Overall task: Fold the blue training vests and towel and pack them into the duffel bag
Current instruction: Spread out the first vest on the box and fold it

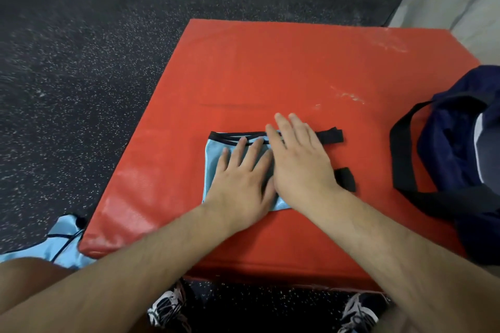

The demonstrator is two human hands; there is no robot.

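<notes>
Both hands, left hand [240,184] and right hand [297,162], are pressing flat-fingered on one folded vest [213,159]; another vest [65,246] is lying unfolded; duffel bag [460,149] is awaiting packing.

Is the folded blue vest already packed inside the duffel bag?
No, the folded blue vest lies on the red mat under the left hand and right hand, apart from the duffel bag.

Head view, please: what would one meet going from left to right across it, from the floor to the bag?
Loose blue vest on the floor → left hand → right hand → duffel bag. The folded vest lies under both hands, so it is left out.
</notes>
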